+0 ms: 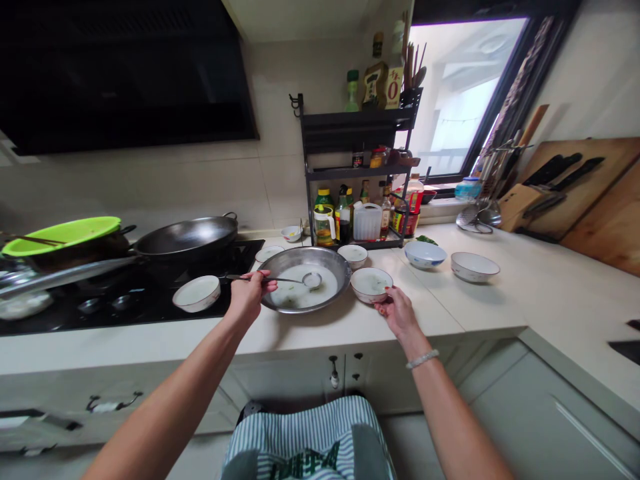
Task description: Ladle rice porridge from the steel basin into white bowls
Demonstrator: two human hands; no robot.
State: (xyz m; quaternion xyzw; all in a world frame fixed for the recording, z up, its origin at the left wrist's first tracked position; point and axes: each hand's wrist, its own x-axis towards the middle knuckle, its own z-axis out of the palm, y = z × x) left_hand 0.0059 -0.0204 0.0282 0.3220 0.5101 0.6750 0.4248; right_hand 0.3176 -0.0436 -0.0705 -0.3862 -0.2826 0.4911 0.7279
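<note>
My left hand [253, 291] is closed around the dark handle of a ladle [283, 279]. The ladle's bowl is over the pale soup with green bits in a wide steel basin [344, 280]; whether it touches the liquid I cannot tell. At the basin's right, my right hand [396, 308] grips the rim and side of a filled white bowl [367, 293], thumb on the edge and fingers beneath. Other filled bowls stand around the basin: one bowl [352, 256] behind right, one bowl [269, 253] behind left, one bowl [197, 297] on the left.
A blue-white bowl [425, 257] and a white bowl [475, 269] stand further right. On the black hob [150, 313] sit a wok [187, 239] and a pot under a green basket [65, 235]. A spice rack [357, 175] stands behind; a knife block [523, 208] is at right.
</note>
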